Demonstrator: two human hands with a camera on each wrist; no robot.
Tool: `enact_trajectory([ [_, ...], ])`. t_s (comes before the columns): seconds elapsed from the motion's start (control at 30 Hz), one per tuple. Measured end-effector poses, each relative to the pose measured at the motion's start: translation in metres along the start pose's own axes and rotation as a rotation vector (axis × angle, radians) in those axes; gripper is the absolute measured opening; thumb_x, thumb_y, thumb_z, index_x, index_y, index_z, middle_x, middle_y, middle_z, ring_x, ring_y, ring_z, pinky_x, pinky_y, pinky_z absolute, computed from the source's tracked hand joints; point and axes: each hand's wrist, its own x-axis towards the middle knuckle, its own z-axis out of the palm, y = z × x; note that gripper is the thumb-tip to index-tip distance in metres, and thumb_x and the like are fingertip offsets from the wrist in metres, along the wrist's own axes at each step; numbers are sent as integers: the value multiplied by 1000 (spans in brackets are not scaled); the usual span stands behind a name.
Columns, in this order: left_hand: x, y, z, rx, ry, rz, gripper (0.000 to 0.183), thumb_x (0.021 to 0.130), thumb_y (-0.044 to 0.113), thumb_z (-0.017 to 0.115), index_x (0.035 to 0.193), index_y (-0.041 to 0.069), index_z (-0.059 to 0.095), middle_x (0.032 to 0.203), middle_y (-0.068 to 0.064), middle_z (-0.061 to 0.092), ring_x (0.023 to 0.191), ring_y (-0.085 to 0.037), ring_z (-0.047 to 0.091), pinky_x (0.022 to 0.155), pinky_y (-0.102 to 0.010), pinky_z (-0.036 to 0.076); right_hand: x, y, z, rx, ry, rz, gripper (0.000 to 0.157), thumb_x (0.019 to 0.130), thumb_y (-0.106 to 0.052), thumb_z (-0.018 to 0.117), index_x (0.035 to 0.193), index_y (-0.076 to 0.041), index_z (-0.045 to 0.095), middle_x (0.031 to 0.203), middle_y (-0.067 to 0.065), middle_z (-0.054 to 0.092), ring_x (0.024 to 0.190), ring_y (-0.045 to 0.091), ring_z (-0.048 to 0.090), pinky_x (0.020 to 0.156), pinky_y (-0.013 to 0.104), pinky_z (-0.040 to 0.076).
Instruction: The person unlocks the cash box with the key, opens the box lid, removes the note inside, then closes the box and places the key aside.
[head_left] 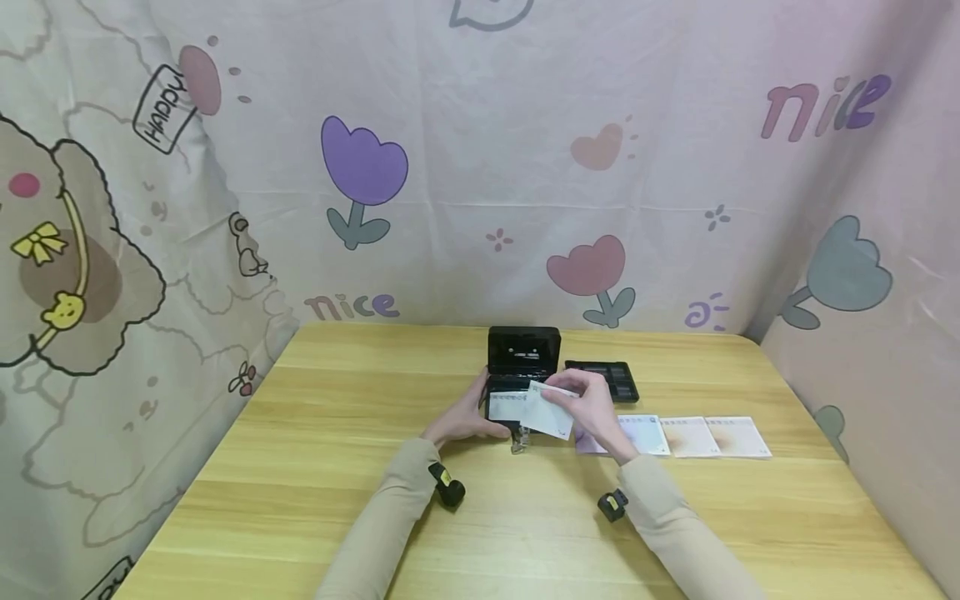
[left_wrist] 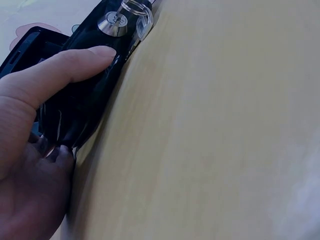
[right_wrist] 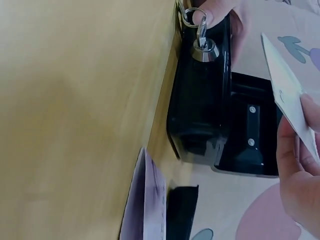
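A black cash box (head_left: pixel 523 348) stands with its lid raised at the table's back middle. My left hand (head_left: pixel 467 414) grips its left side, the thumb (left_wrist: pixel 82 62) across the front and the other fingers around the side. Keys on a ring (head_left: pixel 520 442) hang from the round lock (right_wrist: pixel 205 51) on the box's front. Above the box, my right hand (head_left: pixel 588 406) pinches a pale green banknote (head_left: pixel 550 417), or a thin stack of them, between thumb and fingers. Another pale banknote (head_left: pixel 507 407) lies inside the box, partly covered from view.
Right of the box, purple-toned banknotes (head_left: pixel 643 435) and two brownish ones (head_left: pixel 688 437) (head_left: pixel 738 437) lie in a row, the purple partly behind my right hand. A black compartment tray (head_left: pixel 622 382) lies behind them. A printed cloth (head_left: pixel 465 167) hangs beyond the wooden table (head_left: pixel 360 383).
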Motion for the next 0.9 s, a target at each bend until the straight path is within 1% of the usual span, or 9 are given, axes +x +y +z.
enact_trajectory([
  [0.1,0,1,0,7,-3,-6,131,71,19,90,162,5,-4,170,-19,-1,158,-37,6,128,-56,9,-4,2,-4,-17,-17,-15,15,83,-14,81,95,-5,76,95,13,78,85,4,69,86,20,54],
  [0.2,0,2,0,20,-3,-9,131,72,21,90,162,6,-3,170,-18,-1,158,-36,5,129,-55,9,-8,4,-9,-47,-49,-22,15,84,-14,81,94,-4,75,93,12,77,87,8,69,90,23,56],
  [0.23,0,2,0,20,-3,-8,131,72,21,90,162,6,-3,170,-18,-1,158,-36,5,129,-55,9,-9,4,-11,-62,-56,-19,15,84,-14,81,93,-4,75,92,12,77,87,9,69,90,23,56],
  [0.3,0,2,0,20,-4,-5,131,71,21,91,162,6,-3,170,-18,-1,158,-36,5,129,-55,9,-13,4,-15,-86,-69,-11,15,84,-14,81,93,-3,75,92,12,77,86,11,69,85,23,56],
  [0.47,0,2,0,17,-8,3,131,71,20,91,162,6,-3,170,-18,-2,158,-36,5,129,-54,9,-22,8,-26,-129,-114,12,16,84,-14,81,93,-3,74,90,11,76,81,11,67,72,20,52],
  [0.63,-1,2,0,16,-13,-2,131,72,20,90,162,5,-4,170,-18,-2,158,-36,5,129,-53,10,-30,14,-37,-163,-194,23,15,85,-16,80,92,-4,73,85,7,73,76,8,63,68,19,51],
  [0.73,0,1,0,8,-16,-6,130,73,19,90,161,4,-5,170,-19,-3,158,-36,5,129,-53,11,-34,16,-45,-165,-234,23,14,85,-15,79,90,-4,73,81,5,72,71,6,61,66,19,50],
  [0.9,1,0,0,-6,-12,-2,130,72,17,90,161,3,-5,170,-19,-2,158,-36,5,129,-53,11,-39,23,-59,-128,-338,-5,13,86,-11,77,89,0,72,81,10,73,68,3,61,63,19,53],
])
